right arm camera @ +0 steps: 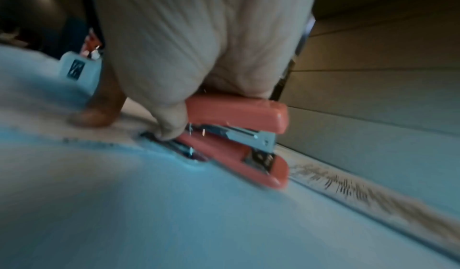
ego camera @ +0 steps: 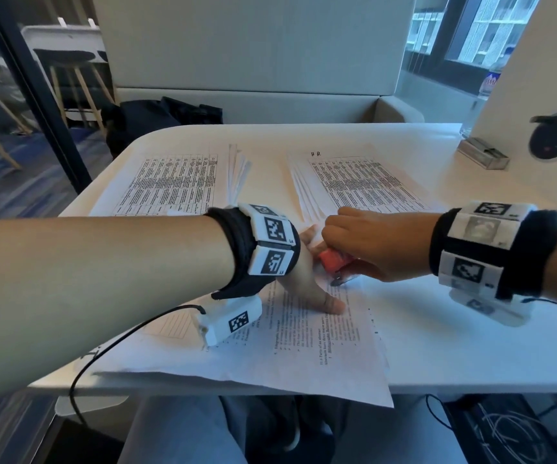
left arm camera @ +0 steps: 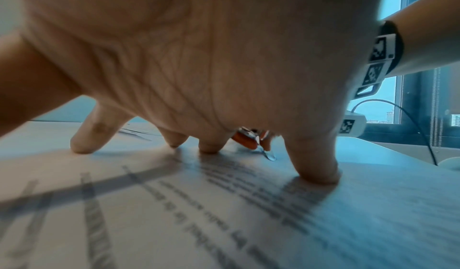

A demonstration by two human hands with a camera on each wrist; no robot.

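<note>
A printed paper sheaf (ego camera: pixel 304 349) lies at the table's near edge, hanging over it. My left hand (ego camera: pixel 307 279) presses it flat, its straight fingers (left arm camera: pixel 316 167) spread on the print (left arm camera: pixel 224 204). My right hand (ego camera: pixel 371 246) grips a small red stapler (ego camera: pixel 332 261) at the sheaf's far right corner, just beyond the left hand. In the right wrist view the stapler (right arm camera: pixel 239 135) sits low on the paper, palm on its top and thumb against its side. Its metal tail (left arm camera: pixel 268 155) touches the sheet.
Two more stacks of printed tables lie further back, one left (ego camera: pixel 170 185) and one right (ego camera: pixel 361 182). A small metal box (ego camera: pixel 483 152) sits far right by a white panel (ego camera: pixel 538 78). A black bag (ego camera: pixel 156 118) lies on the bench behind.
</note>
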